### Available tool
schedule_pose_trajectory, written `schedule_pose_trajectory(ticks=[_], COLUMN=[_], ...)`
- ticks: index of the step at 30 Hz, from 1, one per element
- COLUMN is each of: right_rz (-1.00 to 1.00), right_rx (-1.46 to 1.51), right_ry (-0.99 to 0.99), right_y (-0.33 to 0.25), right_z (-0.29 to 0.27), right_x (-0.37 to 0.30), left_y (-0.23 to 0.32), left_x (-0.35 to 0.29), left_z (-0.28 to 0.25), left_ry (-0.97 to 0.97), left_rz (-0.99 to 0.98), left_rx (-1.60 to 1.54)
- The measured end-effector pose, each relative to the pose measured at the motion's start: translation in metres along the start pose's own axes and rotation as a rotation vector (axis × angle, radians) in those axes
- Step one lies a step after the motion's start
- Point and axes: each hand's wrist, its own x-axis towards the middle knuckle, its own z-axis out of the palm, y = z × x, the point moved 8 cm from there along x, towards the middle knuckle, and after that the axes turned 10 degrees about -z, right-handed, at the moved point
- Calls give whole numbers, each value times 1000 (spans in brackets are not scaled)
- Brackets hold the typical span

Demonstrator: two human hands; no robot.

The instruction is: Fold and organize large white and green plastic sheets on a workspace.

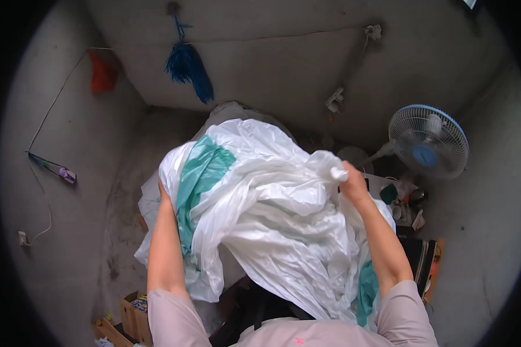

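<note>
A large bundle of thin white plastic sheeting (277, 191) with green bands spreads in loose folds in front of me, reaching down to my lap. My right hand (354, 184) is closed round a gathered, twisted part of it at the upper right. On the other side, my left hand (162, 188) goes in under the sheeting's left edge, beside a broad green band. Its fingers are hidden by the folds, so their grip does not show. Paler, see-through plastic lies behind and below the bundle.
A standing fan (427, 143) is at the right, near a small table (377, 184) crowded with small items. A blue tassel-like bundle (190, 68) hangs on the grey wall, with an orange cloth (102, 73) farther left. Cardboard boxes (134, 318) stand at the lower left.
</note>
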Motion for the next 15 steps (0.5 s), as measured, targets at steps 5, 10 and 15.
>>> schedule_pose_trajectory(ticks=[5, 10, 15], right_rz=[100, -76, -158], right_rx=[28, 139, 1142], right_ry=[716, 333, 954], right_y=[-34, -81, -164], right_z=[-131, -129, -275], right_x=[-41, -95, -95], left_y=[159, -23, -107], left_x=[-122, -215, -301], left_z=[88, 130, 278], left_ry=[612, 63, -302], left_rz=[556, 38, 116], left_rx=[1099, 516, 480])
